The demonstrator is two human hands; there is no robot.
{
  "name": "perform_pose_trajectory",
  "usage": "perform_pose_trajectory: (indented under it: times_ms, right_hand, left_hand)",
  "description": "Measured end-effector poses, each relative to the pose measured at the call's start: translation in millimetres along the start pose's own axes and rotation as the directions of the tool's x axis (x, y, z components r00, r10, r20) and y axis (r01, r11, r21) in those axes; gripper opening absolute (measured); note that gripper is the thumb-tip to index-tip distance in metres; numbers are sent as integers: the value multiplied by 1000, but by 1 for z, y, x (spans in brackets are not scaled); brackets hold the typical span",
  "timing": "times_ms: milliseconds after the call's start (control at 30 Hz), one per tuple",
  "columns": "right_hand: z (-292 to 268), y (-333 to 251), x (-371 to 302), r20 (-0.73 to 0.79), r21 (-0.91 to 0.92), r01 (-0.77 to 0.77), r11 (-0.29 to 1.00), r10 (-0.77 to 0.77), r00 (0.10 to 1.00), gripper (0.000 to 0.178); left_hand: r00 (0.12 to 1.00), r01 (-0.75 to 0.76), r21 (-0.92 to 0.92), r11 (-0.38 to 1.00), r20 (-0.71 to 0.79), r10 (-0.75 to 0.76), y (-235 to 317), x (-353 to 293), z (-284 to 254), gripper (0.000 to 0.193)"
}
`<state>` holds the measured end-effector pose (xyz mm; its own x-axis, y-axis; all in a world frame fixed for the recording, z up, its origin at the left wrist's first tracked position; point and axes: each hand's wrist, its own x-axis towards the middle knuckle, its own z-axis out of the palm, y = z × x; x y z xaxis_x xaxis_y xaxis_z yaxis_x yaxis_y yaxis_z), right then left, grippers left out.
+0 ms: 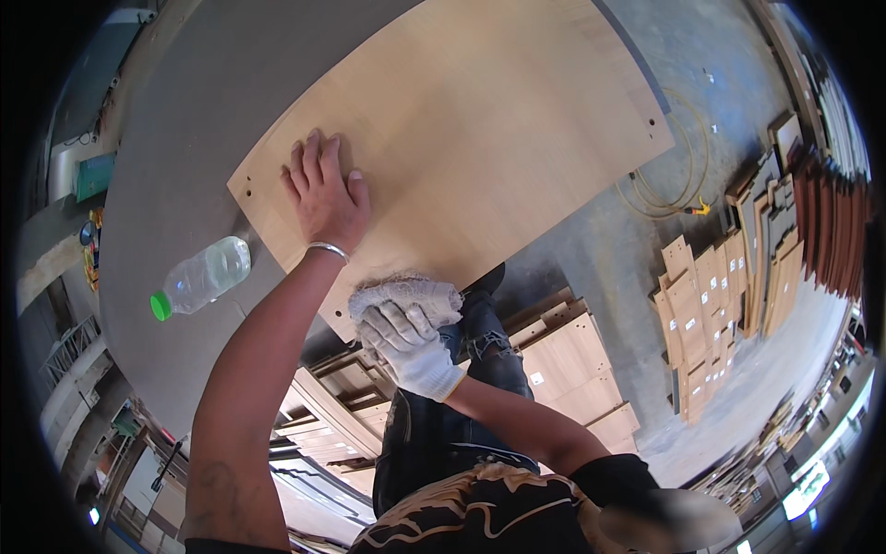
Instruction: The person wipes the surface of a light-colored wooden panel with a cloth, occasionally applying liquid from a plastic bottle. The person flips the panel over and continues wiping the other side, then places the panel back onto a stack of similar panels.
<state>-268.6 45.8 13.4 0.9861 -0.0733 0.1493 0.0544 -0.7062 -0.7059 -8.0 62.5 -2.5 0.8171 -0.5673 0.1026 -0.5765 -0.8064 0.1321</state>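
Note:
A wide light-wood panel [480, 138] with small dark holes near its corners lies on a grey table. Bare but for a silver bracelet, my left hand [325, 198] rests flat on the panel's left part, fingers spread. My right hand [406, 342], in a white work glove, presses a bunched greyish-white rag [406, 294] against the panel's near edge. The gloved fingers lie over the rag, and its underside is hidden. Left of my left forearm, a clear plastic bottle [208, 275] with a green cap lies on its side on the table.
The grey table [185, 138] reaches past the panel's left side. Stacks of wood boards [697, 314] stand on the floor at the right, with more boards [577, 369] beside my legs. A yellow hose [678, 198] lies coiled on the floor beyond the panel's right edge.

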Motion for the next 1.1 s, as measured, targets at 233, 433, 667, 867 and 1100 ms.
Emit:
perform_pose_trajectory:
  times_ms: [233, 433, 667, 867, 1100]
  right_hand:
    - [-115, 121, 12, -184, -428, -229, 875, 164, 969, 60]
    - [-63, 26, 9, -24, -135, -295, 946, 294, 955, 73]
    - [-68, 91, 3, -316, -232, -435, 870, 356, 880, 76]
    - [-67, 76, -3, -221, -289, -299, 910, 240, 945, 65]
    - [-22, -3, -5, 46, -46, -210, 977, 212, 976, 60]
  left_hand:
    - [1000, 27, 6, 1000, -12, -27, -2, 2, -3, 56]
    - [999, 30, 40, 999, -13, -30, 0, -3, 5, 55]
    - [999, 20, 31, 999, -32, -19, -2, 3, 4, 56]
    - [999, 10, 46, 999, -32, -9, -6, 0, 7, 57]
    - [999, -6, 15, 1000, -45, 7, -1, 1, 11, 55]
